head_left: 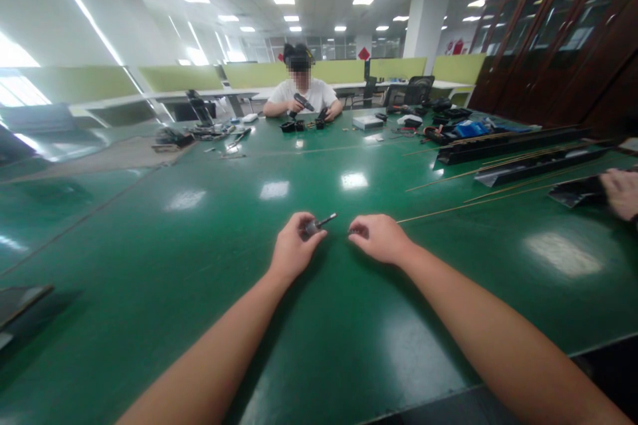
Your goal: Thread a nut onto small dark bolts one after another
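Observation:
Over the green tabletop (219,259), my left hand (293,246) is closed round a small dark metal part (312,228) with a thin shaft that points up and to the right. My right hand (379,238) is a short way to the right, its thumb and fingers pinched together around something small and dark; what it is cannot be made out. The two hands do not touch. The shaft's tip lies in the gap between them.
Across the table a person (303,89) holds a power drill (304,103) near small black parts. Long black metal channels (543,165) and thin rods lie at the right, beside another person's hand (621,191). Tools (234,136) are scattered at the far left.

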{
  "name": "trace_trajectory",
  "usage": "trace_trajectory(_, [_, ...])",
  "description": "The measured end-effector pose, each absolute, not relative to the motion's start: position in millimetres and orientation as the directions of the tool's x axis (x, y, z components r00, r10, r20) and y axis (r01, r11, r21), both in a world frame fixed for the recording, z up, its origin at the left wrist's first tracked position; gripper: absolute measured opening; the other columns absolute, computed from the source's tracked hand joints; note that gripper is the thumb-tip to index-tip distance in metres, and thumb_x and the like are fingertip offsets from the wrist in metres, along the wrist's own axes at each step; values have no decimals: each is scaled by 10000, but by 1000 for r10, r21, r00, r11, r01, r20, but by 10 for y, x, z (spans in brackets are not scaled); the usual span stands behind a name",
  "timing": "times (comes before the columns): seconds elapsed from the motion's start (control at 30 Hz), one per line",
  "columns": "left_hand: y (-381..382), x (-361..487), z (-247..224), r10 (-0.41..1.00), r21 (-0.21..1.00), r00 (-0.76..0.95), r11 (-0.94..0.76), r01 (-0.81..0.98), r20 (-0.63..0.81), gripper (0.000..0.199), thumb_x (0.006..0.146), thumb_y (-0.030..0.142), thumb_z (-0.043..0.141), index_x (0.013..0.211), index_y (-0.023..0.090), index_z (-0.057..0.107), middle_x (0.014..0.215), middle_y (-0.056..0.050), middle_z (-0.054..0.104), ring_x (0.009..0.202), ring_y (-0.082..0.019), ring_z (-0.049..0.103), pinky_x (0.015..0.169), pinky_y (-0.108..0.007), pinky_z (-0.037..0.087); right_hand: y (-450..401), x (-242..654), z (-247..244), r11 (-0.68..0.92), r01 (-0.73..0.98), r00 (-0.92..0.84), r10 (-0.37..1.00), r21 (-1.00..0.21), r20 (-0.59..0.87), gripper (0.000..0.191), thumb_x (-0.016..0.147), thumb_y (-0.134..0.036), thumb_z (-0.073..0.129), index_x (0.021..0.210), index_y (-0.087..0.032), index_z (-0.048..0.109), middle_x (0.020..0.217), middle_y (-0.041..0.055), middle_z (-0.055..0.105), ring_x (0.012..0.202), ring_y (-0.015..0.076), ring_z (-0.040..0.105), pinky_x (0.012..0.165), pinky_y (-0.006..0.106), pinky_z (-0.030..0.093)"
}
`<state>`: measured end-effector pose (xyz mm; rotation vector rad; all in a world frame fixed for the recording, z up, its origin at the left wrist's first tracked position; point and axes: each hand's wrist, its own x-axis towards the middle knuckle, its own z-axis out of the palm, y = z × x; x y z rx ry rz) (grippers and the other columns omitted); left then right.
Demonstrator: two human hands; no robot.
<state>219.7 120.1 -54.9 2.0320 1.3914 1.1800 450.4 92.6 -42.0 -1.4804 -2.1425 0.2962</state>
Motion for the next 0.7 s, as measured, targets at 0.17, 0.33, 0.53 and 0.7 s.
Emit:
trace_trajectory(0.17, [1199,2188,-546,932,786,106,-349,510,346,414,787,458,699,1093,184,646,970,-64,704,841,-207,670,844,-369,537,924,4503,-416,387,810,-280,916,-442,289,182,860,-359,618,970,-250,715,879,4,745,779,164,670,697,265,459])
trace_trajectory(0.33, [1101,2122,-431,967,921,54,-252,295,248,521,679,443,794,1061,138,614,1003,-109,716,923,-232,692,905,-379,543,925,4502,-417,385,811,-280,917,-441,285,187,856,-363,622,970,-251,720,886,4,747,787,167,673,699,267,459])
trace_trajectory(0.53, [743,1604,10,976,811,42,-202,549,215,536,626,553,793,1009,199,667,983,-63,728,924,-253,696,937,-395,533,915,4504,-411,390,813,-288,914,-433,284,192,857,-359,610,974,-255,722,884,0,749,790,170,676,690,268,454])
trace_trajectory(0.7, [130,727,81,950,458,-163,24,888,266,511,702,666,647,1039,285,690,1050,-12,726,992,-305,676,876,-424,542,913,4502,-398,387,821,-284,915,-421,287,186,855,-360,610,961,-254,721,883,-3,751,788,173,677,687,272,456])
